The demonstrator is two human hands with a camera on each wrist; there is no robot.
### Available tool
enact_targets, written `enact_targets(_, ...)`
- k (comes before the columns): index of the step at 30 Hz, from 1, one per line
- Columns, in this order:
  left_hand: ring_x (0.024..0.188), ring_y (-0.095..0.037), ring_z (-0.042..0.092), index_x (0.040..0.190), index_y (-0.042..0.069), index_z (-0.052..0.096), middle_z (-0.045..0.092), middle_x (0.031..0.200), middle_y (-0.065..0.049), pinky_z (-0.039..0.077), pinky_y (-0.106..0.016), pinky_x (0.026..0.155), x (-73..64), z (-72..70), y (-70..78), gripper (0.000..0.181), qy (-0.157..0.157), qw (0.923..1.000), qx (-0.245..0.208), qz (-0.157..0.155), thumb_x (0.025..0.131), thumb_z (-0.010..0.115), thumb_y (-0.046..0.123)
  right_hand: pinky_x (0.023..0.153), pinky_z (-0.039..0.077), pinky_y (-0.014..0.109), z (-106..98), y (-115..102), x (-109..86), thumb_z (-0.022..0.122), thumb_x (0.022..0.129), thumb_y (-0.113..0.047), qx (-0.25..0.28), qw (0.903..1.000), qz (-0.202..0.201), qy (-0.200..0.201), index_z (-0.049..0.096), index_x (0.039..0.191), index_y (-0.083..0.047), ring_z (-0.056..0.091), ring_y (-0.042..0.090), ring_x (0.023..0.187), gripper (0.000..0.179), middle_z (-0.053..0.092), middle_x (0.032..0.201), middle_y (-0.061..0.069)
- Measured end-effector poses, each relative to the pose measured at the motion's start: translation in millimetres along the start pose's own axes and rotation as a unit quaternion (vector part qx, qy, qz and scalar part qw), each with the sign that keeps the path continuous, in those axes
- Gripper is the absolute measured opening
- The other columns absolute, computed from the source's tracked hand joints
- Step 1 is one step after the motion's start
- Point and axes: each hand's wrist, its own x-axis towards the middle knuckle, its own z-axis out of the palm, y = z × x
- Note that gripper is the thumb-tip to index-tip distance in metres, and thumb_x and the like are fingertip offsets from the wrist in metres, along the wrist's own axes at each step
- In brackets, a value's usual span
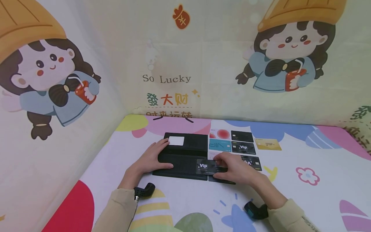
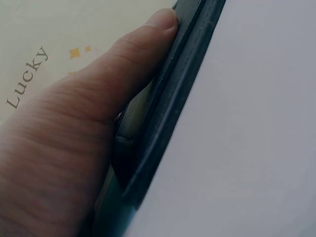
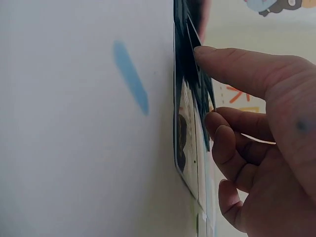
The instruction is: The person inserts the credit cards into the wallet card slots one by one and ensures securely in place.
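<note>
The thumb and fingertips of the right hand (image 1: 236, 168) pinch a black Vip card (image 1: 203, 166) by its right part, thumb at the near edge and fingers at the far edge. The card's left part reaches over the right edge of the lower half of an open black wallet (image 1: 184, 166). The left hand (image 1: 150, 158) is spread, not curled round anything: its thumb lies along the wallet's lower half and its fingertips reach the upper half, beside a white label (image 1: 176, 140).

The step in hand looks like working this one card at the wallet's right edge while the left hand steadies it; whether the card is going in or coming out, I cannot tell. The next move seems to call for a flat, level slide along the wallet, with the pinch clear of the edge.

Farther out, just right of the wallet, lie a red-and-white card (image 1: 220, 133), a teal card (image 1: 219, 145) and three more black cards, the lower ones near the right fingers. Another dark card (image 1: 222, 180) lies below the right hand, by the wallet's near right corner. A gold card (image 1: 268, 144) sits to their right, towards the far edge of the table (image 1: 333, 164).
</note>
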Motion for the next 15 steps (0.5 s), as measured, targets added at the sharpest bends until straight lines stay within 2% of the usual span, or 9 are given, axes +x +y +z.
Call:
enact_targets(8,0.149,-0.036,0.022,0.157,0.009,0.036,0.026,0.165,-0.007,0.019,-0.058,0.119,1.1,0.8,-0.5,0.103,-0.001,1.0,-0.005,-0.001,0.077,0.08,0.057,0.085,0.056,0.034,5.8,-5.1,5.1,0.086,0.082,-0.028,-0.016,0.9997,-0.017,0.002,0.064,0.124,-0.009,0.057,0.014,0.093,0.051,0.064,0.108,-0.002)
enact_targets(15,0.15,-0.032,0.021,0.157,0.009,0.036,0.025,0.165,-0.007,0.014,-0.054,0.122,1.7,1.0,-1.4,0.103,-0.003,1.0,-0.002,-0.003,0.077,0.08,0.057,0.085,0.056,0.033,10.4,-9.5,10.2,0.086,0.082,-0.029,-0.019,0.9996,-0.022,0.002,0.064,0.123,-0.009,0.057,0.013,0.093,0.05,0.064,0.108,-0.003)
